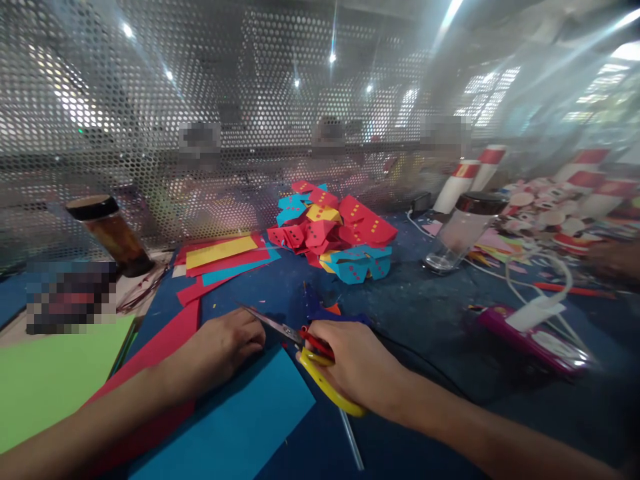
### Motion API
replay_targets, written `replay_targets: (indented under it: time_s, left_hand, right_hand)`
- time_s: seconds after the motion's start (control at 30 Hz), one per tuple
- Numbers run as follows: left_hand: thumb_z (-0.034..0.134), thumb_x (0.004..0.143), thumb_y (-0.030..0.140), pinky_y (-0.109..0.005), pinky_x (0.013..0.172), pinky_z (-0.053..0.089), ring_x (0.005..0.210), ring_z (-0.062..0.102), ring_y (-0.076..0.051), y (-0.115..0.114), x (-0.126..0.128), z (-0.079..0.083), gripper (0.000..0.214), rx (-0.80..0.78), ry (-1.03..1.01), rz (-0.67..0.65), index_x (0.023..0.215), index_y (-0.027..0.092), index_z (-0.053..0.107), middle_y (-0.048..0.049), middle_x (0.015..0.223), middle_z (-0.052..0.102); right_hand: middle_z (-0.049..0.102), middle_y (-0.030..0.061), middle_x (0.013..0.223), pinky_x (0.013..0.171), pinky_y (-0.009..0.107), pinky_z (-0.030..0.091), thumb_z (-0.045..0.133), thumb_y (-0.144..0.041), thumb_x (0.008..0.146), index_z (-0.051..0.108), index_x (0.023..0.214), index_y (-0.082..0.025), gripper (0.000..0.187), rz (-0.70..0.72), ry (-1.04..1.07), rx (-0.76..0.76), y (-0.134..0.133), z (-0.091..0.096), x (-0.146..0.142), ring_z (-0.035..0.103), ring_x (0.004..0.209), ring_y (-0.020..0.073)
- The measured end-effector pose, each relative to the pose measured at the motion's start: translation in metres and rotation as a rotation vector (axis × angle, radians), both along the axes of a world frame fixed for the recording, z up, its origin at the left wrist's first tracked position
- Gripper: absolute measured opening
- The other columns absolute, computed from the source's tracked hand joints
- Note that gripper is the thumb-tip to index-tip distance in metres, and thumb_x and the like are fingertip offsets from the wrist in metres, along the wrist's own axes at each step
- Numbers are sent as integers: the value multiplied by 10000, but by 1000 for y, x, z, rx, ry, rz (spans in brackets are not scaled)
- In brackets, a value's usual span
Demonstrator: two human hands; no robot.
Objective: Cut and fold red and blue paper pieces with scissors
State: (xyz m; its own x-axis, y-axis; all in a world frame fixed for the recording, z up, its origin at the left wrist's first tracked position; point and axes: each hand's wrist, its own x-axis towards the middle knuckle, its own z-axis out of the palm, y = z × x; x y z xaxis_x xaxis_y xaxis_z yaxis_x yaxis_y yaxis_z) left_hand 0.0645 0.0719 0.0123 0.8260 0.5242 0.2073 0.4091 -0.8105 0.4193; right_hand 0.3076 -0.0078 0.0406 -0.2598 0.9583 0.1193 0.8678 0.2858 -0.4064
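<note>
My right hand (357, 363) grips scissors (320, 373) with red and yellow handles. Their metal blades point up and left, passing close to my left hand (230, 343). The fingers of that hand are curled down, and whatever is in them is hidden. Below both hands lies a blue paper sheet (240, 417), and a red sheet (160, 353) runs under my left forearm. Just beyond the scissors is a dark blue glue gun (330, 312), partly covered by my right hand. A clear glue stick (351, 440) shows beneath the scissors' handles.
Folded red, blue and yellow paper shapes (345, 233) are heaped at the back centre. Paper strips (223, 253) lie left of them. Jars (107, 233) (463, 233) stand at both sides. A purple device (533, 340) with a white cable lies right. Perforated metal (240, 133) closes the back.
</note>
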Motion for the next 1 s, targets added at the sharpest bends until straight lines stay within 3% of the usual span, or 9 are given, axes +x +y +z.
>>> replay_targets:
  time_s: [0.2, 0.37, 0.53, 1.0]
  left_hand:
    - [404, 992, 157, -289, 653, 479, 733, 601, -171, -12, 3, 14, 283, 193, 165, -104, 820, 179, 628, -43, 831, 638]
    - [380, 988, 115, -279, 623, 481, 732, 605, -168, -10, 5, 14, 274, 385, 210, -142, 835, 173, 600, -35, 827, 630]
    - [491, 951, 162, -271, 534, 442, 605, 552, -144, -4, 9, 17, 228, 358, 202, -118, 731, 186, 550, 10, 712, 593]
    - [502, 889, 95, -280, 641, 504, 738, 615, -165, 0, 7, 20, 167, 243, 173, -119, 782, 185, 594, -15, 812, 643]
  right_hand:
    - [587, -24, 628, 496, 250, 254, 664, -318, 779, 548, 688, -195, 191, -3, 8, 6, 0, 1, 0, 481, 532, 109]
    - [572, -30, 624, 496, 244, 249, 652, -323, 793, 549, 689, -192, 196, 13, 22, 32, -1, 3, -1, 452, 522, 101]
    - [562, -30, 616, 495, 250, 239, 645, -325, 801, 554, 687, -192, 198, 6, -6, 38, -1, 3, -1, 422, 516, 102]
    - [561, -34, 616, 500, 246, 245, 649, -310, 794, 539, 682, -188, 199, 4, 24, 35, 0, 1, 0, 428, 516, 97]
